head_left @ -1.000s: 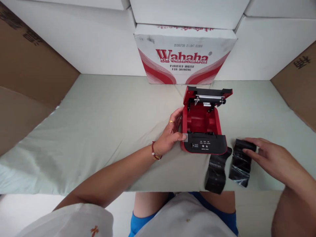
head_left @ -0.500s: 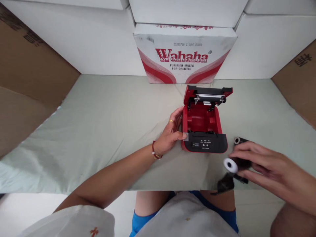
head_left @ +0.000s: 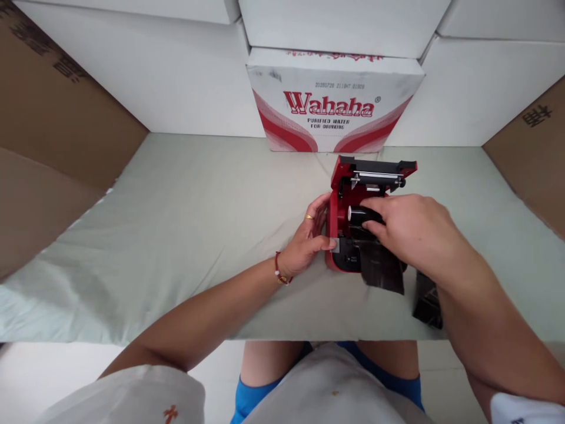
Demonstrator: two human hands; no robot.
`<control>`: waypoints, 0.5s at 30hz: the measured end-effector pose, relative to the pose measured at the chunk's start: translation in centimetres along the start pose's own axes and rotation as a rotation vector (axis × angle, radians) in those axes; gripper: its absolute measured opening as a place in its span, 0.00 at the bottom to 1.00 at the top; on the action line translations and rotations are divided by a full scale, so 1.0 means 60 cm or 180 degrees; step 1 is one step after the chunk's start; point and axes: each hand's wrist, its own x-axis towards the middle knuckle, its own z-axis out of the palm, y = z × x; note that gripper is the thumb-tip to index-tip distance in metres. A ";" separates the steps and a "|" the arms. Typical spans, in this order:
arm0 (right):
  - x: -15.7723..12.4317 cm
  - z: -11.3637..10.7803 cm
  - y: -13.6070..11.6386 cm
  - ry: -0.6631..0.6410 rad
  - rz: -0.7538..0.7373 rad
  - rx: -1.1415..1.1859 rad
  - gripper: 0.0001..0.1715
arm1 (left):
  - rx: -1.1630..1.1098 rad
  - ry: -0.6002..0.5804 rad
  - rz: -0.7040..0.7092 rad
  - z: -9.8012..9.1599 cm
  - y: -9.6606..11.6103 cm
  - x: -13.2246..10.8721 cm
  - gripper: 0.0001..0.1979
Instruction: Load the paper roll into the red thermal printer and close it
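Observation:
A red and black label printer [head_left: 333,227] stands on the cloth with its lid [head_left: 377,168] raised. My left hand [head_left: 309,238] grips its left side, the thumb pressing on a grey tab at the front corner and the fingers along the wall. In my right hand [head_left: 410,227] is a black paper roll [head_left: 358,215] with a white end, pinched between thumb and fingers over the open compartment. A loose black strip [head_left: 382,268] hangs from the roll across the printer's front panel. The hand hides the roll's right end and much of the compartment.
A black glossy object [head_left: 427,300] lies right of the printer, partly under my right forearm. Behind stands a Wahaha water carton [head_left: 331,112] against white boxes [head_left: 194,76]. Brown cardboard [head_left: 66,106] walls both sides. The green cloth [head_left: 185,200] ends near my lap.
My right hand has carried the black roll from the right of the printer up and left, into the area of the open compartment. My left hand keeps its hold on the printer.

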 end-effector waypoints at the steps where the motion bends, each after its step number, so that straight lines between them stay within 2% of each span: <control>1: 0.008 0.007 -0.002 0.0028 -0.0015 -0.0062 0.21 | 0.0017 -0.0001 -0.0009 -0.001 -0.001 0.000 0.49; 6: 0.046 0.060 0.010 0.0672 -0.0340 -0.0045 0.14 | 0.0101 -0.0017 -0.0044 -0.009 -0.007 0.002 0.53; 9: 0.053 0.069 0.014 0.0710 -0.0370 -0.0038 0.16 | 0.0188 -0.0052 -0.0047 -0.010 -0.007 0.001 0.53; 12: 0.026 0.051 0.014 0.0651 -0.0373 0.0394 0.21 | 0.0192 -0.0028 -0.0032 -0.008 -0.005 0.000 0.53; 15: -0.038 0.038 0.017 0.1138 -0.0881 0.1300 0.17 | 0.0191 -0.0015 0.0004 -0.005 -0.004 0.000 0.53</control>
